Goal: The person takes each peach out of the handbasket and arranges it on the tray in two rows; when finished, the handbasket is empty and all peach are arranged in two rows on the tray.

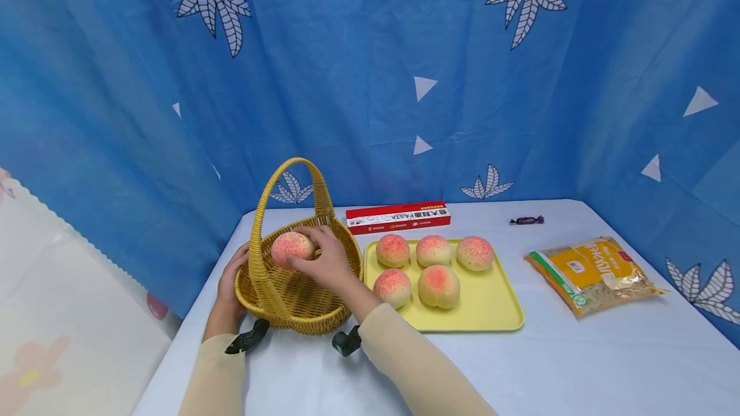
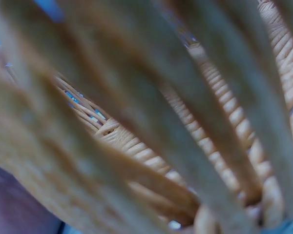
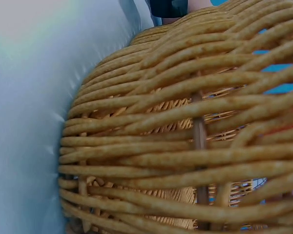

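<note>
In the head view, a wicker basket (image 1: 306, 323) with a tall arched handle stands at the table's left. My right hand (image 1: 326, 259) pinches a pink-speckled peach (image 1: 291, 250) between thumb and fingers, over the basket's opening. At the basket's left rim, my left hand (image 1: 230, 281) grips its side; some fingers are hidden by the rim and handle. Several similar peaches, one of them a smoother peach (image 1: 439, 286), lie on a yellow tray (image 1: 491, 307) right of the basket. Close weave of the basket fills both the left wrist view (image 2: 136, 151) and the right wrist view (image 3: 185, 161).
A red and white pasta box (image 1: 399, 217) lies behind the tray. Farther right are a purple wrapped candy (image 1: 527, 220) and a yellow food bag (image 1: 595, 271). Blue curtain (image 1: 370, 82) hangs along the back and sides of the white-covered table (image 1: 578, 364).
</note>
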Available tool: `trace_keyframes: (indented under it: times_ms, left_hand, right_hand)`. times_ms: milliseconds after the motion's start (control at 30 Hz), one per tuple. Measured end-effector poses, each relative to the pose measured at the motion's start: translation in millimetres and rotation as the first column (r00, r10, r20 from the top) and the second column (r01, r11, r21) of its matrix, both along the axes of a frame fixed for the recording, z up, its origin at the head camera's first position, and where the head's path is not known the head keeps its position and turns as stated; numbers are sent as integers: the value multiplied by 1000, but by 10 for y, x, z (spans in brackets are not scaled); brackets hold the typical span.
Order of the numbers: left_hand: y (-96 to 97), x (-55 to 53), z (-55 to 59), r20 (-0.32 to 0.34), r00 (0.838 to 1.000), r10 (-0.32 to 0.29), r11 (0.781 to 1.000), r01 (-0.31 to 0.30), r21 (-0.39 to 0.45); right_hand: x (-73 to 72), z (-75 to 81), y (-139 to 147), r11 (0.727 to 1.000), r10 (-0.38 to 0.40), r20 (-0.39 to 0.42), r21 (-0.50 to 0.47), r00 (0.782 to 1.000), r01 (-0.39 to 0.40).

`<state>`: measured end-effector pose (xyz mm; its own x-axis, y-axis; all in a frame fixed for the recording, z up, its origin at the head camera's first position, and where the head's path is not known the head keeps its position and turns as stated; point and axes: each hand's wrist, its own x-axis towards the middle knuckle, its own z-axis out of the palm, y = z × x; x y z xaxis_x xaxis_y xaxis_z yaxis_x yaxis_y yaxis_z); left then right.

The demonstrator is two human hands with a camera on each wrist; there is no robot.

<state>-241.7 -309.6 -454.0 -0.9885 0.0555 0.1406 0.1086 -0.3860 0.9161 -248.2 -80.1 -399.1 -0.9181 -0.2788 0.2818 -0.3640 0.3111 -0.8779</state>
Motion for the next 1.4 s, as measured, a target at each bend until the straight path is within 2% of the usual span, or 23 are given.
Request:
trace_keyframes:
  times_ms: [167,400,667,933,1133,1267,1400]
  left_hand:
    - [-7,18,-13,18,1000,1,1000,-1,-1]
    - [-15,14,-27,68,997,30,999,-28,-34]
    - [-40,51,6,60,998,14,999,-12,-38]
    - [-54,23,-19,30,1000,-1,1000,2,-10]
    - [-43,-1,-41,33,999,-16,1000,15,24]
    - [-41,6,13,44,999,-11,1000,10,15]
    - [-47,6,14,45,999,-17,1000,16,20]
  right_hand:
    - [58,19,24,997,1,-24,-79,1000,-2]
    - [123,60,80,990,-51,-64,-134,997,42]
    - [186,58,194,982,-31,1,-188,1000,31]
    - [245,86,361,966,10,14,-257,1000,-7]
    - [351,166,605,966,41,24,-255,999,-34]
    - [395,184,775,968,51,1,-244,999,-49]
    - [400,150,935,975,44,-40,-215,998,-51]
